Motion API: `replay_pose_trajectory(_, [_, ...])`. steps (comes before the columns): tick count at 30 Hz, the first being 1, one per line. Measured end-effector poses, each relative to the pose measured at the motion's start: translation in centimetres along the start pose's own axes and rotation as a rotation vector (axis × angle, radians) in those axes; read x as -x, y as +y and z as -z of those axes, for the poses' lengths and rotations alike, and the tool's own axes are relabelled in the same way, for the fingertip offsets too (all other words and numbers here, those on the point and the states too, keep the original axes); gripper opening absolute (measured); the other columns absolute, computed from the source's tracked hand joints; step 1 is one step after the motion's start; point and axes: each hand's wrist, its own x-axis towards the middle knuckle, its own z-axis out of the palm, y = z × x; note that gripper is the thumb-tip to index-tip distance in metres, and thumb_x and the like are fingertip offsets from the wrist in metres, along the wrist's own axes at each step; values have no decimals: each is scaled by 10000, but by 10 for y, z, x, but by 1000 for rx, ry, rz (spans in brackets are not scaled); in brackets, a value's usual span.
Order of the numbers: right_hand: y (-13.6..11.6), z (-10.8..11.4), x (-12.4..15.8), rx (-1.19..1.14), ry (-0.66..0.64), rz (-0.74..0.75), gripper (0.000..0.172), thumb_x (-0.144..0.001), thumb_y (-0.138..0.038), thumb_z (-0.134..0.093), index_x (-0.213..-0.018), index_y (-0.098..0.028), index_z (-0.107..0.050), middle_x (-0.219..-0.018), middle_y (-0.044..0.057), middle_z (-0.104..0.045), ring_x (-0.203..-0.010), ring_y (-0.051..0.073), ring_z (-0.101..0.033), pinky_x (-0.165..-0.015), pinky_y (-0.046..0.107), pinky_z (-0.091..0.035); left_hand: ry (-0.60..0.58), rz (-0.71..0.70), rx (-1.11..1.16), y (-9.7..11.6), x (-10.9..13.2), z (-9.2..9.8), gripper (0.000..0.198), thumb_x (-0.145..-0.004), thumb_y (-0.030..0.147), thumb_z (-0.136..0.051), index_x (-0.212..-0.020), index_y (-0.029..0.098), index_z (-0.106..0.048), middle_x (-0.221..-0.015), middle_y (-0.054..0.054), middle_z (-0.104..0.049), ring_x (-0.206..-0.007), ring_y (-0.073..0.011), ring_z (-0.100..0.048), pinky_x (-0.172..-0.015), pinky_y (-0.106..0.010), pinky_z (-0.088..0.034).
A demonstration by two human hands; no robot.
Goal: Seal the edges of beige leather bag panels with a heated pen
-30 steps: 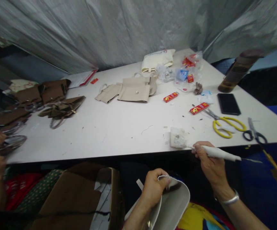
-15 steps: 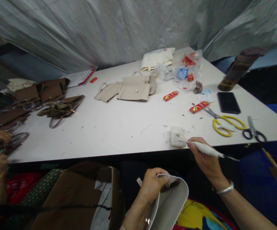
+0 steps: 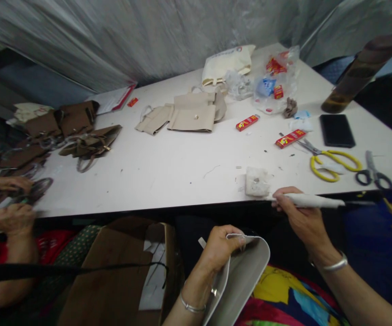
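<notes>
White table (image 3: 148,181) | left hand (image 3: 218,246) pinching pale bag (image 3: 243,278) | right hand (image 3: 301,222) gripping white tool (image 3: 321,200), perhaps touching pad (image 3: 257,182)

Wrinkled grey sheeting (image 3: 162,40) hangs behind a long white table (image 3: 151,170) in rather dull light.

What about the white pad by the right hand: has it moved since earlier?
No: against the table, the white pad keeps its place near the front edge.

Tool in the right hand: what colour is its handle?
The handle is white, as the head view shows.
</notes>
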Motion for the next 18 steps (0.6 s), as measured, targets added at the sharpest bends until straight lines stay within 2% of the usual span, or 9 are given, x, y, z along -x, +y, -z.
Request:
replay_pose_trajectory(3, [-7, -2, 12, -138, -326, -142, 338, -1007, -517, -657, -857, -216, -682, -677, 2, -633, -618, 167, -577, -564, 274, -442, -22, 6, 25, 2, 1, 0, 232, -613, 320, -796, -748, 133, -767, -699, -37, -701, -673, -160, -568, -693, -297, -409])
replay_pose_trajectory(5, [-11, -4, 17, -149, -453, -172, 350, -1004, -517, -663, -845, -206, -682, -688, 1, -615, -642, 162, -573, -584, 270, -436, -30, 2, 33, 3, 3, 0, 236, -616, 322, -802, -752, 132, -765, -695, -34, -698, -671, -159, -564, -692, -295, -405])
replay_pose_trajectory(8, [-13, -9, 20, -164, -526, -208, 357, -1007, -522, -656, -860, -198, -680, -692, -6, -589, -650, 153, -547, -596, 268, -419, -41, -11, 41, 3, 4, -1, 240, -626, 329, -804, -755, 132, -762, -695, -32, -696, -675, -160, -562, -700, -295, -405])
replay_pose_trajectory(18, [-19, -17, 16, -196, -605, -266, 412, -969, -575, -677, -825, -190, -645, -682, -24, -522, -641, 146, -479, -603, 277, -386, -93, -44, 18, -1, 5, 0, 231, -668, 317, -779, -798, 128, -756, -728, -35, -699, -697, -159, -564, -723, -300, -405])
